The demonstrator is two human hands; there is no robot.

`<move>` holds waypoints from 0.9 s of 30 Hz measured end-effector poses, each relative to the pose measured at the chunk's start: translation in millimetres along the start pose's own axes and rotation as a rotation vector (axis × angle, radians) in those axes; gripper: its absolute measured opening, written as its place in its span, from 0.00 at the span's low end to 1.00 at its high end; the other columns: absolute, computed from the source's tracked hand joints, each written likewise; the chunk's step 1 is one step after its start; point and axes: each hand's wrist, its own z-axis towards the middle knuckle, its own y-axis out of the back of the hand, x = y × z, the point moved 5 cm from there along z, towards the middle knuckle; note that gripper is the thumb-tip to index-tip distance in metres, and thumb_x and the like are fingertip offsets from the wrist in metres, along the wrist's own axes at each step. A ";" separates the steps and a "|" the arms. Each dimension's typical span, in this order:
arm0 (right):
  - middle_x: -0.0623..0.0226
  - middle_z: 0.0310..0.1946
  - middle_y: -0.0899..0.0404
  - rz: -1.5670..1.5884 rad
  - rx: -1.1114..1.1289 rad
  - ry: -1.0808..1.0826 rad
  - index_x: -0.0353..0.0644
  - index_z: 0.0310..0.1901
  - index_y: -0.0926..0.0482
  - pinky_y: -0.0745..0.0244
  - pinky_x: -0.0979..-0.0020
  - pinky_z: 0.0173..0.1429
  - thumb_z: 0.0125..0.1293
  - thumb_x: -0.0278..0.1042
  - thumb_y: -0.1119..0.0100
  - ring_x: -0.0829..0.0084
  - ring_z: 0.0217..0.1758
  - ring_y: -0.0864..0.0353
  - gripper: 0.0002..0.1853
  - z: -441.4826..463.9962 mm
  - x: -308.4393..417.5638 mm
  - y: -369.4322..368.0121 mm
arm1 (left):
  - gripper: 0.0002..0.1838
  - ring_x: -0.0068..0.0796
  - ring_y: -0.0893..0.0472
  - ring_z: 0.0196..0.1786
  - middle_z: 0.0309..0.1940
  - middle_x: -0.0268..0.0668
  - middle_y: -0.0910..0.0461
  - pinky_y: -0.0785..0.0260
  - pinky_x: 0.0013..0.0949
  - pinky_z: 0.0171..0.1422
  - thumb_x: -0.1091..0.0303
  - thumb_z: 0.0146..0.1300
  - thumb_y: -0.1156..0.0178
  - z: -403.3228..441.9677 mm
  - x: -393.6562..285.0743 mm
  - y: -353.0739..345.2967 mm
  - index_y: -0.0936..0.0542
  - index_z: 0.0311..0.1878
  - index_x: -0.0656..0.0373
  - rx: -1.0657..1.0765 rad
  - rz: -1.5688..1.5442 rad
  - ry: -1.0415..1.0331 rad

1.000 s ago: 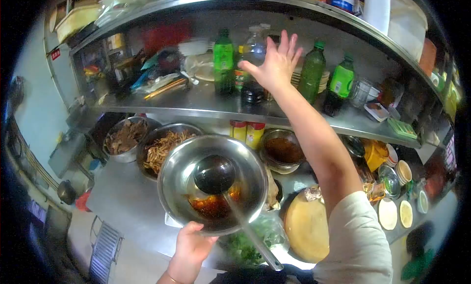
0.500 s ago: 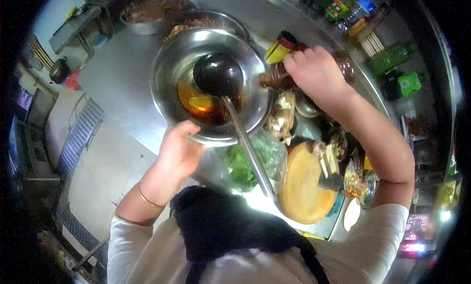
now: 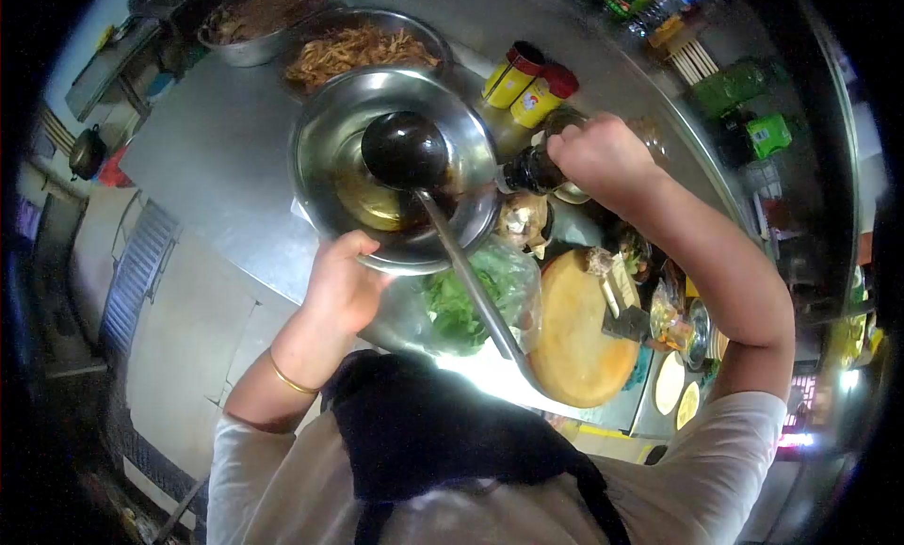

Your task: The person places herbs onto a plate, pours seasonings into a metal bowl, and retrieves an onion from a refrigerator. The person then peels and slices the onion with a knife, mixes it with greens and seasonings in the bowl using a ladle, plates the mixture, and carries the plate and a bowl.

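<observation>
My left hand (image 3: 345,283) grips the near-left rim of a wide metal bowl (image 3: 315,136), thumb over the edge. Amber-brown liquid (image 3: 367,204) lies in its bottom. A large ladle (image 3: 405,150) rests inside, its dark head in the bowl and its long handle leaning over the near rim toward me. On the bowl's right side, my right hand (image 3: 603,157) is wrapped around a dark bottle (image 3: 535,171), tilted with its neck toward the bowl's rim. Whether liquid is flowing from the neck I cannot tell.
Two yellow tins (image 3: 513,76) stand beyond the bottle. A bowl of brown shredded food (image 3: 363,56) and another filled bowl (image 3: 254,23) sit at the back. Nearer me are a bag of green leaves (image 3: 461,305) and a round wooden board (image 3: 576,343) with a dark blade (image 3: 625,325).
The bottle has swung so its body shows shorter and darker, and my right hand has shifted slightly. The metal bowl sits slightly left and tilts differently; its liquid looks paler. The ladle stays inside.
</observation>
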 end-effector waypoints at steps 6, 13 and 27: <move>0.65 0.24 0.21 0.028 0.004 -0.122 0.45 0.28 0.23 0.24 0.65 0.35 0.53 0.29 0.45 0.64 0.28 0.17 0.02 -30.9 -16.9 8.6 | 0.24 0.41 0.26 0.57 0.55 0.45 0.29 0.30 0.45 0.64 0.78 0.55 0.53 14.6 -1.5 -8.3 0.36 0.58 0.65 0.042 0.032 -0.001; 0.63 0.26 0.22 0.088 0.053 -0.391 0.44 0.37 0.25 0.24 0.64 0.38 0.48 0.36 0.36 0.61 0.34 0.18 0.14 -86.5 -53.3 24.4 | 0.22 0.38 0.25 0.53 0.52 0.39 0.25 0.28 0.42 0.51 0.71 0.56 0.52 34.9 -1.2 -20.9 0.32 0.56 0.57 -0.011 0.191 0.035; 0.53 0.45 0.23 1.052 -1.175 -1.490 0.30 0.50 0.33 0.27 0.62 0.54 0.50 0.44 0.27 0.62 0.47 0.23 0.33 -89.9 -205.0 -71.2 | 0.28 0.45 0.26 0.58 0.54 0.43 0.26 0.32 0.50 0.63 0.77 0.44 0.48 4.0 -14.6 1.5 0.30 0.55 0.62 0.078 -0.049 0.152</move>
